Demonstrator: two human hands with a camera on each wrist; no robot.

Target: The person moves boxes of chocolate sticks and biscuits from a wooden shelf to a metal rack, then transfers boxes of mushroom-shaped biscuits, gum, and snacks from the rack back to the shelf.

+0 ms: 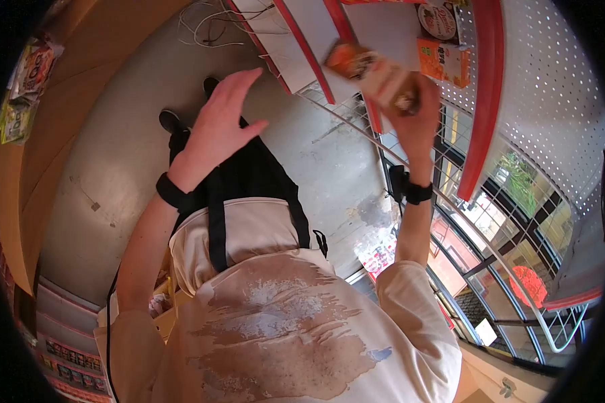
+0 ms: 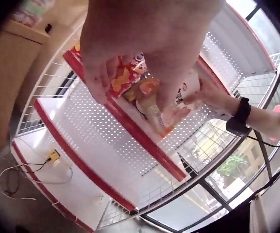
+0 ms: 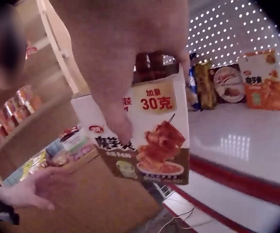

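My right hand grips a snack box by its upper end, the thumb lying on the printed front. The box is white and brown, with red lettering and a picture of food on a plate. Blurred in the head view, it is held out in front of the white shelves. My left hand is held in the air above the legs, fingers extended and thumb apart, with nothing in it. In the right wrist view the left hand appears low at the left, apart from the box.
On the shelf stand an orange and white box, a pack with a round label and a gold pack. Red edge strips front the shelves. Cables lie at the far end. A brown cardboard surface lies to the left.
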